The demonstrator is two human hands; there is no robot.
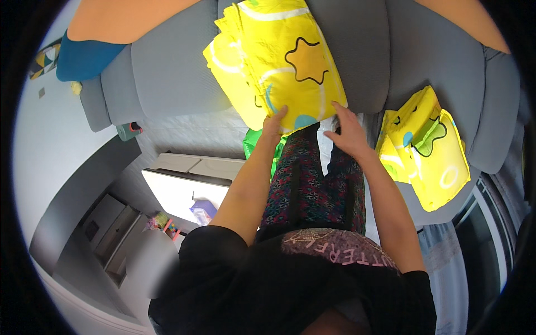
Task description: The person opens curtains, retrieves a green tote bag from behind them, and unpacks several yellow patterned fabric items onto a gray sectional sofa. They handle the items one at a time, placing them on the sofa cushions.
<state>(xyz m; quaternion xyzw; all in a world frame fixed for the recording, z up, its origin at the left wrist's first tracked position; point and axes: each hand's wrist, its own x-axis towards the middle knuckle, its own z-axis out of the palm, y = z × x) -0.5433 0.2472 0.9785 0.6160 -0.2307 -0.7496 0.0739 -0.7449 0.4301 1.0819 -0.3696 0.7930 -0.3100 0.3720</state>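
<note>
A folded yellow cloth, thick like bedding and printed with an orange star and blue circles (301,63), lies on the grey sofa in front of me. My left hand (275,123) grips its near left edge, thumb on top and fingers hidden under it. My right hand (347,130) is at the near right corner, fingers apart, the fingertips touching or just beside the cloth. A second folded yellow cloth with the same kind of print (435,163) rests on the sofa to the right.
The grey sofa (176,71) spans the far side, with orange (125,21) and blue (88,58) backrest cushions or covers. A green bag (252,142) is on the floor by my legs. A white-topped table (180,188) holding a purple packet (204,209) stands to the left.
</note>
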